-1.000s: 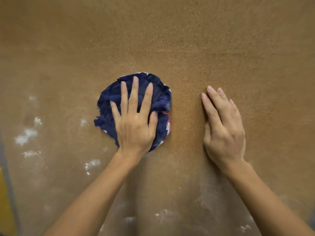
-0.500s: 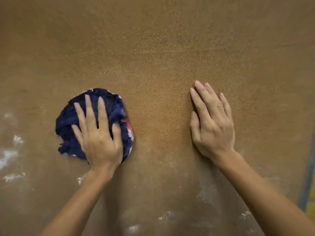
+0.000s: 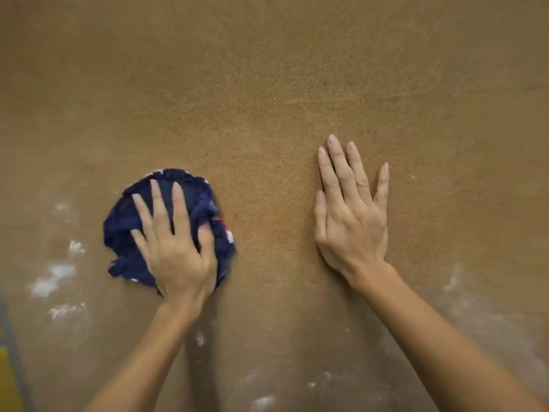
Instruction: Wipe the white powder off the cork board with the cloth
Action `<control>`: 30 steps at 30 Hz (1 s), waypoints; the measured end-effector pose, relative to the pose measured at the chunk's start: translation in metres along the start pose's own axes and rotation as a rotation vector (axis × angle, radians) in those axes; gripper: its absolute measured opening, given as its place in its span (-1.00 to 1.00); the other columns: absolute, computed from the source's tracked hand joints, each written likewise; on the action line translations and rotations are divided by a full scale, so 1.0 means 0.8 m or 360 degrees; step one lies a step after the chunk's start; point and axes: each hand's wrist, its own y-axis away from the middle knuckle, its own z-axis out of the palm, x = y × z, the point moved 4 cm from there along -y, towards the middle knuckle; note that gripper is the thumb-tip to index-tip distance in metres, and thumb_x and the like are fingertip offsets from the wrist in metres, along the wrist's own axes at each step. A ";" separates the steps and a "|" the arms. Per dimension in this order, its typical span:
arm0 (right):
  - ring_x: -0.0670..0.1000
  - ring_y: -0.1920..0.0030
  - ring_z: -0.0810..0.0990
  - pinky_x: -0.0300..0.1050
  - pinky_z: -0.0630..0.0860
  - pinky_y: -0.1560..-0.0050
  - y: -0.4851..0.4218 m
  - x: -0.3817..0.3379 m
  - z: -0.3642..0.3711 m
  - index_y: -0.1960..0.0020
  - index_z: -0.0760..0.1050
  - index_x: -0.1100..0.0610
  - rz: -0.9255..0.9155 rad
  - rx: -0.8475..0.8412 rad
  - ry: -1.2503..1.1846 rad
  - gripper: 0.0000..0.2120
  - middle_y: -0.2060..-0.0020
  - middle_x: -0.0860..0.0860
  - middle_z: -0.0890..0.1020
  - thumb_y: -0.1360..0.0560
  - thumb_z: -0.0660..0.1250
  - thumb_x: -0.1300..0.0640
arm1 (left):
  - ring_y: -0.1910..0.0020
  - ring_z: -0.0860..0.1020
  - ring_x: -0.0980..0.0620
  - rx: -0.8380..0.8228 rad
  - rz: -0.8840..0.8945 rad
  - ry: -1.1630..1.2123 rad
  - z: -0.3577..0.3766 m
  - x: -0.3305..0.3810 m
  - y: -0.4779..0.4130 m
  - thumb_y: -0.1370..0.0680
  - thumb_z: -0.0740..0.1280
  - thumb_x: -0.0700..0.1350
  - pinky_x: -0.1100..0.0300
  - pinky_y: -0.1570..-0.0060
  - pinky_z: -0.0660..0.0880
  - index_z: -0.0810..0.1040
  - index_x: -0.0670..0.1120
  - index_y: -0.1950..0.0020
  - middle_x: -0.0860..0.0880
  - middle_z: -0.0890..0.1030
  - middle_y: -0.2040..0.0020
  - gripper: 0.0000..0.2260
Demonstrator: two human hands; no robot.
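The left hand (image 3: pixel 178 257) lies flat on the crumpled dark blue cloth (image 3: pixel 127 227), fingers straight and spread, pressing it onto the brown cork board (image 3: pixel 267 84). The right hand (image 3: pixel 350 221) rests flat on the board, well right of the cloth, fingers straight. Patches of white powder (image 3: pixel 52 279) lie just left of the cloth and below it.

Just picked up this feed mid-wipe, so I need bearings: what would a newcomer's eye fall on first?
The dark blue cloth, bunched into a round wad left of centre on the cork board, with the left hand pressed flat on it. The right hand lies flat on the board to the right. White powder shows in patches left of the cloth and along the lower edge.
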 end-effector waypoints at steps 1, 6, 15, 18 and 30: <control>0.01 -0.66 0.07 0.33 0.01 -0.61 0.000 -0.001 0.001 -0.67 0.12 0.11 -0.0003 0.0007 0.0002 -0.44 -0.66 0.00 0.15 -0.69 0.09 0.07 | -0.67 0.01 -0.23 -0.0058 0.0124 -0.0008 0.006 0.017 0.019 -0.65 0.16 0.03 -0.44 -0.48 0.10 0.20 -0.03 -0.67 -0.12 0.12 -0.68 -0.42; 0.02 -0.66 0.09 0.34 0.03 -0.60 0.002 0.002 0.004 -0.66 0.14 0.12 -0.0007 0.0039 -0.0006 -0.43 -0.65 0.01 0.16 -0.67 0.12 0.10 | -0.66 0.13 -0.14 -0.0149 0.0677 -0.0018 0.016 0.045 0.006 -0.61 0.21 0.03 -0.32 -0.42 0.25 0.27 0.05 -0.61 -0.05 0.24 -0.64 -0.45; 0.06 -0.65 0.14 0.37 0.06 -0.59 0.004 0.004 0.004 -0.66 0.15 0.15 -0.0030 0.0075 0.0032 -0.45 -0.65 0.05 0.19 -0.69 0.09 0.08 | -0.68 0.03 -0.14 -0.0040 0.0021 0.0065 0.011 0.018 0.050 -0.65 0.14 -0.01 -0.40 -0.47 0.16 0.23 -0.01 -0.65 -0.08 0.17 -0.67 -0.46; 0.12 -0.64 0.18 0.45 0.06 -0.56 -0.002 -0.019 0.000 -0.63 0.22 0.20 -0.0062 0.0118 -0.0040 -0.43 -0.63 0.09 0.23 -0.64 0.17 0.14 | -0.67 0.07 -0.13 -0.0161 0.0525 0.0008 0.011 0.019 0.046 -0.63 0.18 -0.02 -0.31 -0.45 0.21 0.22 0.01 -0.63 -0.03 0.20 -0.65 -0.46; 0.05 -0.65 0.14 0.25 0.04 -0.63 -0.021 -0.133 0.031 -0.63 0.23 0.16 -0.0194 -0.0070 -0.0116 -0.44 -0.63 0.05 0.23 -0.65 0.17 0.09 | -0.66 0.09 -0.22 0.0084 -0.0132 0.0082 -0.025 -0.119 -0.026 -0.70 0.13 -0.08 -0.36 -0.50 0.15 0.23 -0.07 -0.66 -0.13 0.19 -0.66 -0.50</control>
